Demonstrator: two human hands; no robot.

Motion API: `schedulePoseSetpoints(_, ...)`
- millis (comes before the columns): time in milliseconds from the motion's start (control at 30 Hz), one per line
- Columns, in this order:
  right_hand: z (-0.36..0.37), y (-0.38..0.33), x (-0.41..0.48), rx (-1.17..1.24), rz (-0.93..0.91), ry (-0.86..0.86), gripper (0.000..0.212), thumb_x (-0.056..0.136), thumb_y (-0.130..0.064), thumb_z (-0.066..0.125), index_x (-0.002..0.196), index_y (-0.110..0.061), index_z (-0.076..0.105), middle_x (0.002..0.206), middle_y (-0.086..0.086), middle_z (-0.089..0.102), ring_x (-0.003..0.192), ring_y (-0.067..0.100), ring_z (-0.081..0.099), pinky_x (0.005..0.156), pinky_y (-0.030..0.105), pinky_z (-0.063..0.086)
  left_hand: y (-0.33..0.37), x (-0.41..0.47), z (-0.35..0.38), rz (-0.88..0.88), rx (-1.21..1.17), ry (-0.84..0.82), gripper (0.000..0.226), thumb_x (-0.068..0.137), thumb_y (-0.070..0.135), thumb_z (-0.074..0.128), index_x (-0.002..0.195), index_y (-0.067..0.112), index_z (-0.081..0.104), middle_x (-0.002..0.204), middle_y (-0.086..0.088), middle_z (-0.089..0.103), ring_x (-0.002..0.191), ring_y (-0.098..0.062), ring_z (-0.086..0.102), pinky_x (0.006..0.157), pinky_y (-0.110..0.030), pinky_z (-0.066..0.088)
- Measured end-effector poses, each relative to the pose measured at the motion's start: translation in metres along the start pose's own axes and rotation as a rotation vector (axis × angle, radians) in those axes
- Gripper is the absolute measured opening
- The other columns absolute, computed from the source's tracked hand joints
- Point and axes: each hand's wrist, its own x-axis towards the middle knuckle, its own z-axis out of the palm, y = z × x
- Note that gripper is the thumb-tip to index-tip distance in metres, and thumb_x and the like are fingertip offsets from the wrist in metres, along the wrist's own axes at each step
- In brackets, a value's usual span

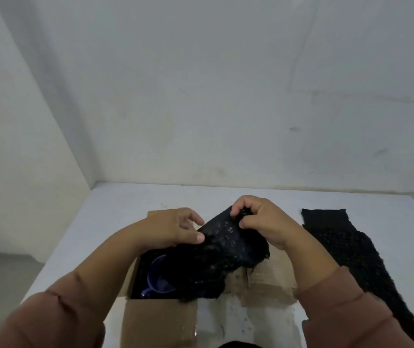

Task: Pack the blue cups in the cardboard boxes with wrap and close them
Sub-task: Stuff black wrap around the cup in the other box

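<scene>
Black wrap (228, 242), soft & light, hangs over open cardboard box (160, 320) w/ our right hand (268, 222) pinching its far corner, left hand (173, 227) gripping left edge; blue cup (159, 280) inside box, left side, prob. fragile, so we'd take it by the body.

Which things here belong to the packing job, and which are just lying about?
Job: blue cup, in the open cardboard box; black wrap sheet, held over the box by left hand and right hand.
Lying about: spare wrap sheet, flat on the white table, right of the box.
</scene>
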Motion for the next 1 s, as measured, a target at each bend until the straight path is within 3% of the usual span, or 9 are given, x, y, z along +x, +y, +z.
schedulePoseSetpoints(100, 0.017, -0.011, 0.012, 0.168, -0.052, 0.177, 0.045, 0.080, -0.010, 0.063, 0.109, -0.044, 0.058, 0.105, -0.003, 0.065, 0.095, 0.016, 0.064, 0.086, 0.036, 0.054, 0.001, -0.003, -0.003, 0.067, -0.177, 0.052, 0.008, 0.082, 0.020, 0.070, 0.082, 0.015, 0.065, 0.076, -0.004, 0.067, 0.068, -0.016, 0.059, 0.066, -0.023, 0.044)
schedulePoseSetpoints(200, 0.031, -0.008, 0.014, 0.432, 0.111, 0.240, 0.060, 0.079, -0.043, 0.068, 0.132, -0.028, 0.045, 0.116, 0.007, 0.061, 0.098, 0.024, 0.065, 0.084, 0.041, 0.054, -0.005, -0.005, -0.008, 0.083, -0.443, 0.213, 0.004, 0.087, 0.012, 0.063, 0.083, 0.012, 0.062, 0.075, -0.001, 0.069, 0.070, -0.016, 0.062, 0.064, -0.024, 0.047)
schedulePoseSetpoints(333, 0.064, 0.001, 0.008, 0.516, 0.172, -0.045, 0.037, 0.079, -0.032, 0.070, 0.113, -0.016, 0.064, 0.112, 0.009, 0.070, 0.099, 0.024, 0.068, 0.081, 0.033, 0.055, -0.013, -0.009, -0.007, 0.052, -0.638, 0.214, 0.005, 0.090, 0.011, 0.059, 0.090, 0.016, 0.062, 0.080, -0.003, 0.072, 0.068, -0.013, 0.067, 0.056, -0.024, 0.052)
schedulePoseSetpoints(433, 0.078, 0.000, 0.014, 0.529, 0.084, 0.092, 0.036, 0.081, 0.002, 0.063, 0.110, -0.018, 0.064, 0.100, 0.011, 0.071, 0.090, 0.026, 0.069, 0.077, 0.034, 0.056, -0.021, -0.013, -0.007, 0.068, -0.700, 0.196, 0.013, 0.091, 0.007, 0.056, 0.094, 0.017, 0.064, 0.082, -0.003, 0.073, 0.069, -0.015, 0.069, 0.053, -0.024, 0.052)
schedulePoseSetpoints(533, 0.077, -0.004, 0.021, 0.531, 0.043, 0.121, 0.048, 0.074, 0.009, 0.064, 0.112, -0.021, 0.061, 0.101, 0.008, 0.071, 0.098, 0.026, 0.065, 0.082, 0.033, 0.053, -0.025, -0.017, -0.008, 0.100, -0.762, 0.197, 0.014, 0.089, 0.000, 0.054, 0.091, 0.009, 0.065, 0.085, -0.008, 0.071, 0.073, -0.018, 0.067, 0.055, -0.024, 0.052)
schedulePoseSetpoints(667, 0.074, -0.005, 0.024, 0.452, 0.064, 0.123, 0.040, 0.075, 0.014, 0.053, 0.074, -0.021, 0.073, 0.083, 0.006, 0.074, 0.074, 0.018, 0.069, 0.065, 0.025, 0.055, -0.032, -0.019, -0.014, 0.129, -0.790, 0.184, 0.032, 0.089, 0.000, 0.042, 0.084, 0.011, 0.072, 0.090, -0.007, 0.072, 0.079, -0.021, 0.065, 0.060, -0.028, 0.054)
schedulePoseSetpoints(800, 0.078, -0.010, 0.027, 0.299, -0.001, 0.243, 0.050, 0.073, 0.019, 0.042, 0.047, -0.017, 0.066, 0.081, -0.002, 0.072, 0.076, 0.016, 0.065, 0.059, 0.017, 0.050, -0.037, -0.021, -0.017, 0.099, -0.856, 0.023, 0.030, 0.087, 0.033, 0.054, 0.110, 0.017, 0.065, 0.093, -0.009, 0.069, 0.076, -0.020, 0.063, 0.056, -0.031, 0.052)
schedulePoseSetpoints(900, 0.077, -0.012, 0.028, 0.275, -0.015, 0.239, 0.045, 0.077, 0.011, 0.044, 0.062, -0.020, 0.072, 0.090, -0.007, 0.072, 0.087, 0.017, 0.065, 0.065, 0.018, 0.052, -0.043, -0.016, -0.013, 0.071, -0.684, 0.006, 0.026, 0.089, 0.009, 0.055, 0.110, 0.019, 0.067, 0.096, -0.011, 0.070, 0.079, -0.022, 0.066, 0.059, -0.031, 0.055)
schedulePoseSetpoints(1000, 0.074, -0.011, 0.026, 0.533, 0.077, 0.088, 0.029, 0.088, -0.014, 0.050, 0.109, -0.028, 0.063, 0.114, 0.003, 0.066, 0.102, 0.021, 0.063, 0.084, 0.035, 0.054, -0.043, -0.014, -0.011, 0.027, -0.760, 0.166, 0.022, 0.090, -0.001, 0.050, 0.102, 0.013, 0.062, 0.092, -0.013, 0.068, 0.076, -0.022, 0.066, 0.059, -0.033, 0.056)
